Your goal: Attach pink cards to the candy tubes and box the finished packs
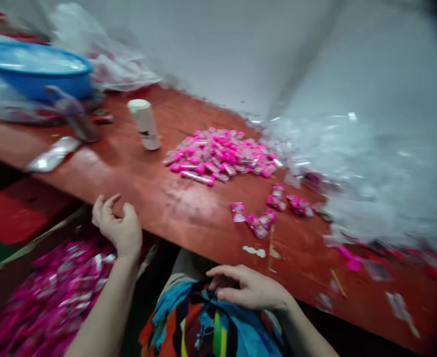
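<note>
The left hand [117, 225] is being held loosely curled, nothing visibly gripped, near the red-brown table [192, 223]; whether the patterned garment [218, 327] is being gripped by the right hand [250, 287] is not being shown. Glossy magenta packets [69, 277], seemingly film-wrapped, are being contained by the box [35, 242] below (presumably for easy reach).
</note>
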{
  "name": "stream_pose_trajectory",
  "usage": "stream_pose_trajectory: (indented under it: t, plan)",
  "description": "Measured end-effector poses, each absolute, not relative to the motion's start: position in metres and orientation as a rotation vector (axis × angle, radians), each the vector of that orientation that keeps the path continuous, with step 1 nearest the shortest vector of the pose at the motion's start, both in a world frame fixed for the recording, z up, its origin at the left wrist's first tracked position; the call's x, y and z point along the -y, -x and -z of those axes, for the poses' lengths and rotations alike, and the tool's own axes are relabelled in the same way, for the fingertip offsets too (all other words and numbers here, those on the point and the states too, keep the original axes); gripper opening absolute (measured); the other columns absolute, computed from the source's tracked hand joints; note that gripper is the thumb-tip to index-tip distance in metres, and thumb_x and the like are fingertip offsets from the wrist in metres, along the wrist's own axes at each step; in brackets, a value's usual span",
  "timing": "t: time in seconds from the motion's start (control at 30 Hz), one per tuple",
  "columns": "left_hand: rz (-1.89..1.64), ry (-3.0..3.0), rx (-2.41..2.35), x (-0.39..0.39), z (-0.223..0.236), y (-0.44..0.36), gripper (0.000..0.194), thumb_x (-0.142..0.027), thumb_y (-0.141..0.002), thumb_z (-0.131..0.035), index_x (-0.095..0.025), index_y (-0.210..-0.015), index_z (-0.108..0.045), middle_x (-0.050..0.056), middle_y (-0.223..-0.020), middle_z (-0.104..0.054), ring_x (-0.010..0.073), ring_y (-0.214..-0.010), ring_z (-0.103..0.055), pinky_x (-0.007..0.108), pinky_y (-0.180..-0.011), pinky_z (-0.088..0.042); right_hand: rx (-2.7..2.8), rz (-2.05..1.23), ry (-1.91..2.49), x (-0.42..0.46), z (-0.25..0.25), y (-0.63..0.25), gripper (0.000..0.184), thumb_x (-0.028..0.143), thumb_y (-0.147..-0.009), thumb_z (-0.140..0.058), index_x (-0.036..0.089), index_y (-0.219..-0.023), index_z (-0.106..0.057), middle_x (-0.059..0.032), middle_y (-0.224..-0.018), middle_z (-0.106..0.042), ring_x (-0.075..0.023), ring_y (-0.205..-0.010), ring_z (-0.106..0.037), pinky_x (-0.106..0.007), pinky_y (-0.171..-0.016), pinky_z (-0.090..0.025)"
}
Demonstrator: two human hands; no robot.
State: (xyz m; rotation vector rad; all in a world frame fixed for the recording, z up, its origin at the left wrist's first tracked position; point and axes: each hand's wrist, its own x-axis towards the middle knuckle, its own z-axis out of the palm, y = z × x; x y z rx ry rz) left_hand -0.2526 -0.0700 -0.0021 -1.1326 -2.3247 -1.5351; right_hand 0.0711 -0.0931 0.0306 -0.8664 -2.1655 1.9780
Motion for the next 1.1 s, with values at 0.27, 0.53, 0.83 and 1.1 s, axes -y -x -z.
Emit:
stream_pose_trajectory:
  t: [0.27, 0.53, 0.83, 1.1]
  plan:
    - [1.476, 2.350, 1.783, -0.020, -0.028, 0.063, 0.027, -0.010, -0.080, -0.049, -0.023, -0.095, -0.068, 0.006, -0.124, -0.062, 0.0255, -0.125, -0.048, 0.044, -0.107, -0.038, 1.954, -0.438, 1.837, 0.027, -0.025, -0.162, 0.028, 0.015, -0.093, -0.043, 0.018, -0.114, -0.062, -0.0117, -0.114, -0.066, -0.0243, -0.105, -0.060, -0.038, -0.092, -0.046]
    - [-0.019, 3.005, 1.385, -0.017, -0.006, 0.002, 0.054, -0.001, -0.071, -0.049, -0.018, -0.121, -0.060, 0.014, -0.126, -0.060, 0.0294, -0.116, -0.051, 0.045, -0.097, -0.038, 2.509, -0.135, 1.690, -0.012, 0.001, -0.153, 0.028, 0.015, -0.095, -0.044, 0.020, -0.116, -0.061, -0.0117, -0.129, -0.059, -0.0304, -0.128, -0.042, -0.047, -0.102, -0.036]
    - [0.113, 2.918, 1.376, -0.062, 0.000, -0.022, 0.028, -0.006, -0.086, -0.039, -0.019, -0.097, -0.062, 0.012, -0.106, -0.061, 0.0274, -0.097, -0.053, 0.039, -0.082, -0.042, 2.111, -0.025, 2.073, -0.062, -0.020, -0.239, 0.034, 0.012, -0.085, -0.052, 0.017, -0.119, -0.055, -0.0156, -0.119, -0.058, -0.0299, -0.110, -0.051, -0.042, -0.092, -0.042]
    - [0.124, 2.912, 1.216, -0.108, 0.003, -0.070, 0.042, -0.004, -0.086, -0.036, -0.017, -0.118, -0.058, 0.014, -0.120, -0.059, 0.0300, -0.106, -0.050, 0.043, -0.086, -0.040, 2.018, -0.116, 2.100, -0.070, 0.007, -0.244, 0.064, 0.010, -0.079, -0.060, 0.017, -0.140, -0.041, -0.0170, -0.129, -0.053, -0.0300, -0.118, -0.048, -0.043, -0.098, -0.039]
